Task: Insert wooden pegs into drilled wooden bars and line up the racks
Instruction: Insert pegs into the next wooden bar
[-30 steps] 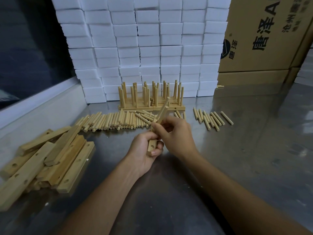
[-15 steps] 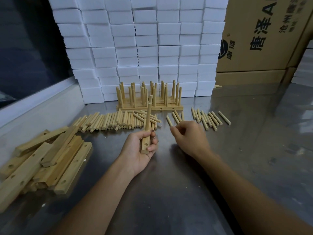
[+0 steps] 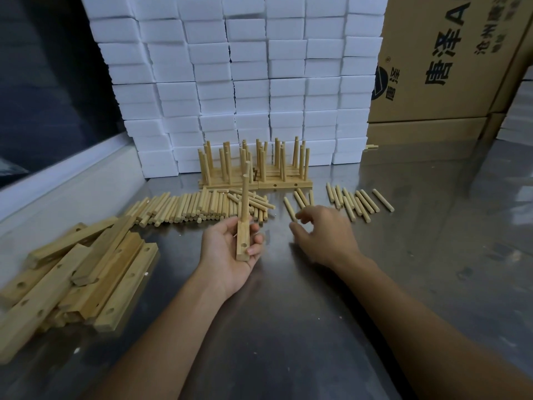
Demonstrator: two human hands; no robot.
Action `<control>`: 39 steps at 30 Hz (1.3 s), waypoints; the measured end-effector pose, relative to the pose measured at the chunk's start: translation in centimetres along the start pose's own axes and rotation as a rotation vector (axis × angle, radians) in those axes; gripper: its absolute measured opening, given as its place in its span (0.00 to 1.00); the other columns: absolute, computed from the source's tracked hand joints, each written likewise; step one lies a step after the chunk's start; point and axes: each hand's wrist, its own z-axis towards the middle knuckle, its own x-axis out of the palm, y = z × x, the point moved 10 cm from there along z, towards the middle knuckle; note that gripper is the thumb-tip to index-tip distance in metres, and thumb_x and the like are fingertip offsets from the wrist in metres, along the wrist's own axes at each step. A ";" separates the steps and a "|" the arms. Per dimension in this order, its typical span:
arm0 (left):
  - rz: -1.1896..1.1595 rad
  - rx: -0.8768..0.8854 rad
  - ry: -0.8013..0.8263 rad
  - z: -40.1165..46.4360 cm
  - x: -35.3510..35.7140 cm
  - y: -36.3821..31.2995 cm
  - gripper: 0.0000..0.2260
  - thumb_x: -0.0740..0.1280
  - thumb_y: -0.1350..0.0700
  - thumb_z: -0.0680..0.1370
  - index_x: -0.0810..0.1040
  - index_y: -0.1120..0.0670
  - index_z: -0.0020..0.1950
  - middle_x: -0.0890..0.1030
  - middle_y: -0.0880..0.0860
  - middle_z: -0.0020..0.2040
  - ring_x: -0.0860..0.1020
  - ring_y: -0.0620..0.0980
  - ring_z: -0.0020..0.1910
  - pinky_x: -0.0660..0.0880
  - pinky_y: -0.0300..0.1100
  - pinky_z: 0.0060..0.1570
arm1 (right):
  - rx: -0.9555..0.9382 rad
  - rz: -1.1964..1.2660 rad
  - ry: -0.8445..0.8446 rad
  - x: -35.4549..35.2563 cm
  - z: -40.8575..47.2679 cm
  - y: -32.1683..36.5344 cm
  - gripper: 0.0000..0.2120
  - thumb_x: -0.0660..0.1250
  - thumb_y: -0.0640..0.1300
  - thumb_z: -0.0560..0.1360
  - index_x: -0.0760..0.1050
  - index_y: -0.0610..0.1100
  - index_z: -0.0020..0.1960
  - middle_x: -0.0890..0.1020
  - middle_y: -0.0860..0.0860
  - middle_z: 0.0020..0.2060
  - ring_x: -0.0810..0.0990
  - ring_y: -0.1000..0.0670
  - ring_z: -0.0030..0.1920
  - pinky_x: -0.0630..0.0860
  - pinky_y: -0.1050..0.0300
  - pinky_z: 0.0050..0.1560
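Head view looks down on a steel table (image 3: 432, 255). Palm up, the left hand (image 3: 230, 255) grips a short drilled wooden bar (image 3: 242, 243), its fingers curled round the near end; one peg (image 3: 245, 197) stands upright in the bar's far hole, and a nearer hole shows empty. To its right, the right hand (image 3: 323, 235) hovers over the table with fingers loosely spread and holding nothing, its fingertips just beside a loose peg (image 3: 289, 208). More loose pegs (image 3: 357, 202) lie beyond it, and a long row of pegs (image 3: 184, 209) lies beyond the left hand. Finished racks (image 3: 256, 168) stand against stacked white blocks (image 3: 245, 82). Undrilled-side bars pile up at left (image 3: 78, 272).
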 end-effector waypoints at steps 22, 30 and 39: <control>0.002 0.017 -0.014 0.0 0.1 0.0 0.12 0.56 0.59 0.81 0.72 0.62 0.61 0.74 0.56 0.37 0.72 0.49 0.27 0.65 0.35 0.21 | 0.189 -0.159 -0.053 -0.4 0.3 -1.7 0.09 0.69 0.52 0.77 0.78 0.47 0.47 0.82 0.51 0.41 0.80 0.49 0.43 0.77 0.44 0.58; 0.017 0.027 -0.008 0.1 0.1 -0.1 0.13 0.57 0.58 0.81 0.73 0.63 0.62 0.75 0.55 0.35 0.73 0.49 0.28 0.66 0.36 0.21 | 0.166 -0.141 0.065 0.3 0.0 -1.5 0.05 0.65 0.43 0.80 0.74 0.44 0.54 0.75 0.47 0.49 0.75 0.48 0.46 0.76 0.51 0.50; 0.023 0.024 -0.014 0.2 -0.1 0.0 0.12 0.57 0.58 0.81 0.74 0.63 0.60 0.75 0.55 0.35 0.73 0.49 0.28 0.67 0.37 0.21 | -0.051 0.295 -0.137 -1.7 -0.8 1.5 0.16 0.57 0.35 0.79 0.70 0.42 0.66 0.74 0.48 0.40 0.72 0.49 0.38 0.65 0.57 0.38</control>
